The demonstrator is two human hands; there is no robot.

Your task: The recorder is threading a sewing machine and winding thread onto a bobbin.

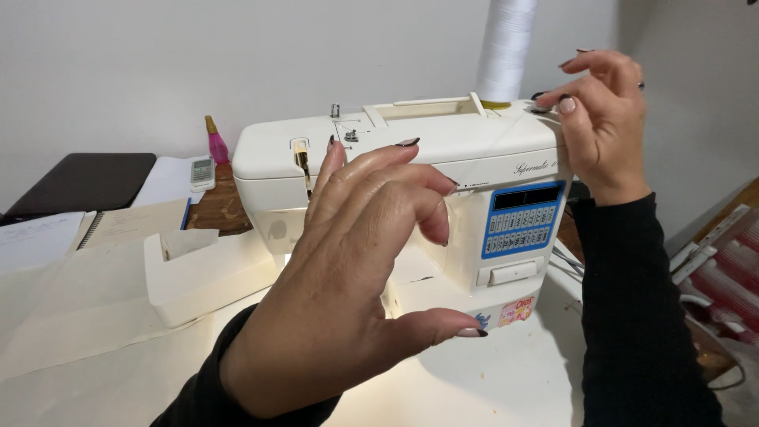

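A cream sewing machine (pixel 490 154) with a blue keypad panel (pixel 522 221) stands on the table. A tall white thread cone (pixel 506 47) rises behind its top right. My left hand (pixel 348 269) is raised in front of the machine, fingers curled and apart; a thin white thread (pixel 490 162) seems to run from its fingertips up to the right. My right hand (pixel 601 111) is at the machine's top right corner, fingertips pinched together where the thread passes. Both arms wear black sleeves.
A detached cream machine cover (pixel 205 273) lies left of the machine. Pale paper sheets (pixel 71 308) cover the table. Farther back are a notebook (pixel 130 221), a dark flat case (pixel 87 182), a white remote (pixel 202 172) and a pink bottle (pixel 216 142). Clear plastic boxes (pixel 727 269) sit at right.
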